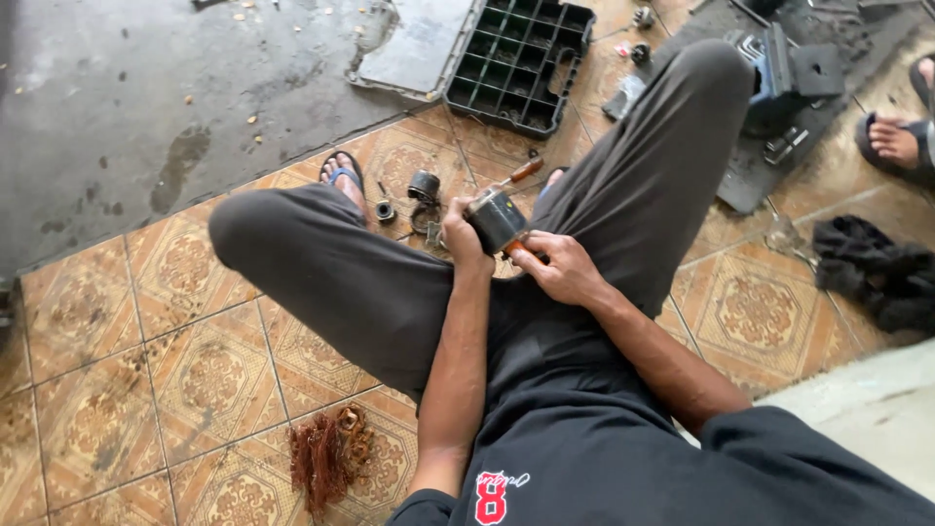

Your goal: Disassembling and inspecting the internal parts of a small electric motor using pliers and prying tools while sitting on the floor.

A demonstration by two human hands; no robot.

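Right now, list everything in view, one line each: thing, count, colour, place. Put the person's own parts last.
Cylindrical metal part: 1, dark grey, held between both hands.
Orange-handled tool: 1, orange and steel, on the floor behind the part.
Small round parts: at least 2, black, on tiles by the left foot.
Compartment tray: 1, black, upper centre floor.
Copper wire bundle: 1, reddish brown, tiles at lower left.
Blue machine: 1, blue and black, on a dark mat at upper right.
Cloth: 1, black, right floor.
Another person's feet: sandalled, far right.
Tiled floor: brown patterned.
Left hand: on the part's left side.
Right hand: gripping an orange handle, against the part.
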